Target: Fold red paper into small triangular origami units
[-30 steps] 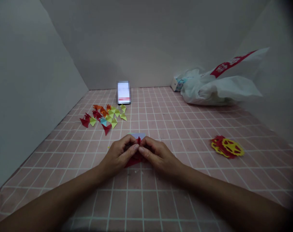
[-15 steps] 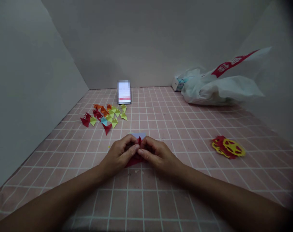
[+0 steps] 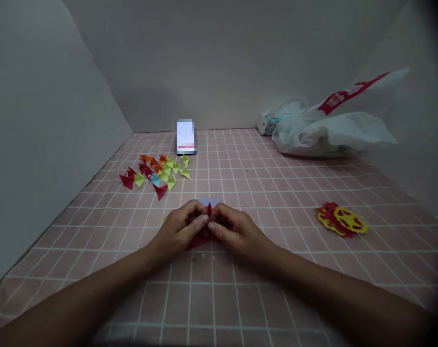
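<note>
My left hand (image 3: 184,225) and my right hand (image 3: 235,229) meet near the middle of the table, thumbs almost touching. Between them they pinch a small piece of folded red paper (image 3: 209,208), its narrow tip standing up between the fingers. Most of that piece is hidden by my fingers. Beneath the hands lies flat red paper (image 3: 199,242), with a pale blue sheet (image 3: 207,201) showing just beyond the fingertips.
Several folded paper cranes (image 3: 161,176) in red, orange, yellow and blue stand at the left. A lit phone (image 3: 185,137) leans behind them. Red and yellow paper cutouts (image 3: 343,220) lie at the right; a white plastic bag (image 3: 320,135) and a box (image 3: 265,124) sit at the back right.
Both hands stay in place around the folded red paper, with only tiny finger movement. The whole view has shifted very slightly.
</note>
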`<state>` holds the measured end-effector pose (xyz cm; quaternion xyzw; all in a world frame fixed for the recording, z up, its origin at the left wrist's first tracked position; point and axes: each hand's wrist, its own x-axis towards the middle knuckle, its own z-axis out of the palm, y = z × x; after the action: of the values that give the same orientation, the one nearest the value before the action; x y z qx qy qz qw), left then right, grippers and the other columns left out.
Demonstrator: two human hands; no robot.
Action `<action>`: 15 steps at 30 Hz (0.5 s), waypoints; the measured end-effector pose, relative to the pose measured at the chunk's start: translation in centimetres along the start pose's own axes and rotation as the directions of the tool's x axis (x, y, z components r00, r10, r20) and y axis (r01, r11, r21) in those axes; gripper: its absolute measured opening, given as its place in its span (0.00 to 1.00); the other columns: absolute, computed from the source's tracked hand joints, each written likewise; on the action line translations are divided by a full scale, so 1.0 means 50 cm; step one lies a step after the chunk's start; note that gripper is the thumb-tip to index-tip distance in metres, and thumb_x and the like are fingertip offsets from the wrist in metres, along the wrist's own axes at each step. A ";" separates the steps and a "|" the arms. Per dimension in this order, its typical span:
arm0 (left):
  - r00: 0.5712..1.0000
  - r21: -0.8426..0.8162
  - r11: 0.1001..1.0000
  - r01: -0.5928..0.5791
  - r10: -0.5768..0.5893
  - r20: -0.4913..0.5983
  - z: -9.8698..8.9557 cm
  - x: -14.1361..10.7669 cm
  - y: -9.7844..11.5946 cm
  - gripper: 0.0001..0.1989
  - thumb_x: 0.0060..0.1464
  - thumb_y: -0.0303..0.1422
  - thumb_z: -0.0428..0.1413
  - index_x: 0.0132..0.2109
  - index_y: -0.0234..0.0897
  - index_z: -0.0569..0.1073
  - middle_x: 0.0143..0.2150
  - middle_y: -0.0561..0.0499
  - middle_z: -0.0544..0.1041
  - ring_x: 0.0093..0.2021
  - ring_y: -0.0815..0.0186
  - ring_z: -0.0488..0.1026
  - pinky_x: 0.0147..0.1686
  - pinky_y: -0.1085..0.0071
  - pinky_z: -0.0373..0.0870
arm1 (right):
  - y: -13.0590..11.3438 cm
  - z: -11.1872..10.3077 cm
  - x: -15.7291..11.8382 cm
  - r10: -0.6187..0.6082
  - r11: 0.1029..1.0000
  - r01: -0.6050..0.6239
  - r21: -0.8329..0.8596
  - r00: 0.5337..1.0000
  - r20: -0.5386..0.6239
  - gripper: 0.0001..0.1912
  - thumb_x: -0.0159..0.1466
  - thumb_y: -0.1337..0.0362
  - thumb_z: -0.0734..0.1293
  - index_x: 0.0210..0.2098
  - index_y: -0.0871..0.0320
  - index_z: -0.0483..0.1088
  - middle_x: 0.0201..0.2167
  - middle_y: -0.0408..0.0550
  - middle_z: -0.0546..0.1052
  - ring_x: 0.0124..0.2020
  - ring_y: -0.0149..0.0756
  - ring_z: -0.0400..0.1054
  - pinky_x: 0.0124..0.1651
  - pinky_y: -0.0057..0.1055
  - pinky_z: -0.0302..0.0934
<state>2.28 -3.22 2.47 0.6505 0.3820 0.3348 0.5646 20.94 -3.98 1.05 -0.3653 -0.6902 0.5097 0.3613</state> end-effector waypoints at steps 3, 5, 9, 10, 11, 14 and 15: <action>1.000 -0.044 0.999 0.005 -0.005 0.000 0.001 0.000 -0.001 0.08 0.62 0.36 0.54 0.37 0.37 0.67 0.32 0.54 0.71 0.31 0.69 0.70 0.33 0.72 0.66 | -0.001 0.000 -0.001 0.004 1.000 -0.004 0.013 1.000 0.003 0.06 0.66 0.64 0.62 0.32 0.57 0.62 0.30 0.43 0.69 0.31 0.32 0.61 0.35 0.31 0.56; 1.000 -0.054 0.998 0.011 -0.012 -0.005 0.000 0.000 -0.002 0.08 0.62 0.36 0.54 0.37 0.36 0.68 0.32 0.54 0.71 0.32 0.69 0.71 0.33 0.72 0.66 | -0.001 0.000 -0.001 0.001 1.000 -0.001 0.020 1.000 0.006 0.06 0.66 0.65 0.62 0.32 0.57 0.62 0.30 0.43 0.69 0.32 0.32 0.61 0.35 0.31 0.56; 1.000 -0.037 0.999 0.009 -0.009 -0.008 -0.001 -0.001 -0.006 0.08 0.62 0.36 0.54 0.38 0.36 0.68 0.31 0.54 0.72 0.32 0.69 0.71 0.34 0.72 0.67 | -0.001 0.001 0.000 -0.007 0.999 0.007 0.035 1.000 0.002 0.07 0.67 0.64 0.61 0.32 0.57 0.62 0.30 0.43 0.68 0.32 0.32 0.61 0.35 0.31 0.56; 1.000 -0.032 0.999 0.005 -0.006 -0.007 -0.001 -0.001 -0.006 0.08 0.62 0.36 0.54 0.37 0.36 0.68 0.31 0.54 0.72 0.31 0.69 0.71 0.34 0.72 0.67 | -0.002 0.001 -0.001 -0.008 0.999 0.008 0.036 1.000 0.000 0.07 0.67 0.64 0.61 0.32 0.57 0.62 0.30 0.42 0.68 0.31 0.32 0.61 0.35 0.31 0.56; 1.000 -0.027 1.000 0.004 -0.004 -0.007 -0.001 -0.001 -0.007 0.08 0.62 0.35 0.54 0.37 0.36 0.68 0.31 0.54 0.72 0.31 0.69 0.71 0.33 0.72 0.67 | -0.002 0.001 -0.001 -0.006 0.999 0.006 0.036 1.000 0.001 0.07 0.67 0.64 0.61 0.31 0.57 0.62 0.30 0.42 0.68 0.31 0.32 0.61 0.35 0.31 0.56; 1.000 -0.003 1.000 -0.005 0.005 -0.011 0.000 -0.001 -0.006 0.07 0.62 0.35 0.54 0.37 0.36 0.67 0.31 0.54 0.72 0.31 0.70 0.72 0.33 0.72 0.68 | -0.004 0.000 -0.001 0.003 0.999 -0.003 0.032 1.000 -0.002 0.07 0.67 0.64 0.61 0.32 0.57 0.63 0.30 0.42 0.68 0.31 0.32 0.61 0.35 0.31 0.56; 1.000 0.006 1.000 -0.008 0.008 -0.014 0.000 -0.001 -0.005 0.07 0.62 0.34 0.53 0.37 0.36 0.67 0.32 0.54 0.72 0.31 0.70 0.72 0.33 0.73 0.68 | -0.005 0.000 0.000 0.002 1.000 -0.002 0.030 1.000 -0.002 0.07 0.67 0.64 0.61 0.32 0.57 0.63 0.30 0.42 0.68 0.31 0.32 0.61 0.35 0.31 0.56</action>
<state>2.21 -3.26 2.22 0.6513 0.3846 0.3405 0.5585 20.93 -4.04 1.27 -0.3609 -0.6818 0.5199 0.3669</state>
